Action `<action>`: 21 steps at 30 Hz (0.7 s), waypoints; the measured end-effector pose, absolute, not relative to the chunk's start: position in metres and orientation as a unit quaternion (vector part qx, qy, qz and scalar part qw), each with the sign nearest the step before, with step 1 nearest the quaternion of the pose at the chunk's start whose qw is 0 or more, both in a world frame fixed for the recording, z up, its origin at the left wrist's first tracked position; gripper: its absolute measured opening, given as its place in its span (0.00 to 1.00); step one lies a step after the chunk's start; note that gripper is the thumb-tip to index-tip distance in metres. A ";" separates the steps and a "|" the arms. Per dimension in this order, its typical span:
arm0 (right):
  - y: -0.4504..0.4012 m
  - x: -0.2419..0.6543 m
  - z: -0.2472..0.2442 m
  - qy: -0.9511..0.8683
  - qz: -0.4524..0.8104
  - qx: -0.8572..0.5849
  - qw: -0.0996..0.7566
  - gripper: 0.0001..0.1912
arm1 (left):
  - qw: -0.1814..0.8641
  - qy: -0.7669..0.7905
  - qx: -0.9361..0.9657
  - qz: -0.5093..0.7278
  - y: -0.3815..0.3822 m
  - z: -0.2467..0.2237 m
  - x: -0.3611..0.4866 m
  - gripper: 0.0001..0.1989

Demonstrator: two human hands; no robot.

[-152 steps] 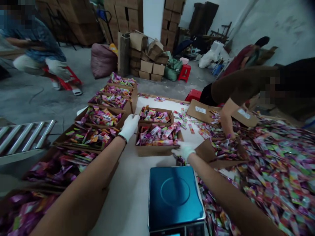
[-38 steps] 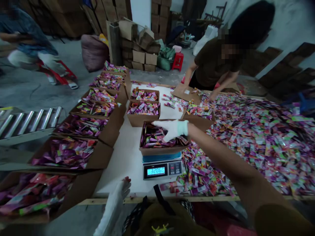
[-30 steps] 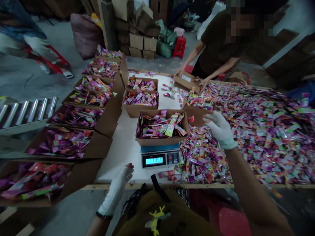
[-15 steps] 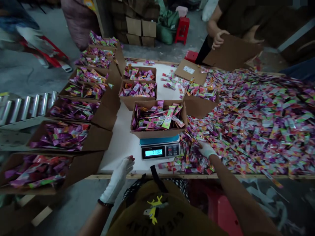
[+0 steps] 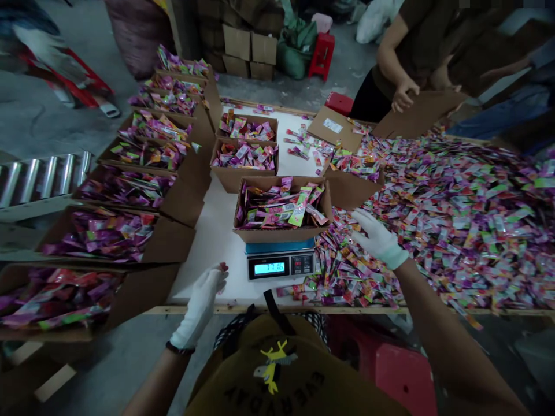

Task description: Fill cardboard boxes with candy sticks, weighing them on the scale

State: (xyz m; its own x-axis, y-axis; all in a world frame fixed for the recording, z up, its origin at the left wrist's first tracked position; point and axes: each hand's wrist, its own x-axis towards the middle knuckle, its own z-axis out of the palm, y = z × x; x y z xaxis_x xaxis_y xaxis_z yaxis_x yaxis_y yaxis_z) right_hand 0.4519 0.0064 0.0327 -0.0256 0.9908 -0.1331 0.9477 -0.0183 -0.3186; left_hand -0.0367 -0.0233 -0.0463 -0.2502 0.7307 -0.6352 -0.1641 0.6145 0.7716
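An open cardboard box (image 5: pixel 281 234) full of bright candy sachets sits on a blue digital scale (image 5: pixel 280 266) with a lit display. My right hand (image 5: pixel 377 237), in a white glove, hovers with its fingers spread just right of the box, over the big pile of loose sachets (image 5: pixel 455 219). I see nothing gripped in it. My left hand (image 5: pixel 202 303), also gloved, hangs flat and empty at the near edge of the table (image 5: pixel 217 242), left of the scale.
Two more filled boxes (image 5: pixel 243 173) stand behind the scale, and a row of filled boxes (image 5: pixel 130 190) runs along the left. A roller conveyor (image 5: pixel 39 179) is at far left. Across the table, a co-worker's hand (image 5: pixel 403 95) holds flat cardboard (image 5: pixel 420 112).
My right hand has lifted out of the sachet pile and moved up towards the box on the scale. The scale reading dropped slightly. My left hand has barely moved.
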 end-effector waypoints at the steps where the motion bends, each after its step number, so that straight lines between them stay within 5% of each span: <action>1: 0.014 0.440 0.049 -0.732 0.139 -0.655 0.127 0.29 | 0.568 0.683 0.220 0.403 -0.014 -0.039 -0.036 0.29; 6: 0.039 0.383 0.115 -0.820 0.094 -0.526 0.205 0.30 | 0.484 0.630 0.366 0.485 0.046 0.017 -0.017 0.27; 16: 0.090 0.273 0.112 -0.860 0.146 -0.431 -0.231 0.25 | 0.545 0.564 0.501 0.367 0.111 0.071 0.039 0.32; 21: 0.124 0.281 0.135 -0.835 0.259 -0.422 -0.240 0.35 | 0.425 0.609 0.643 0.186 0.124 0.081 0.010 0.25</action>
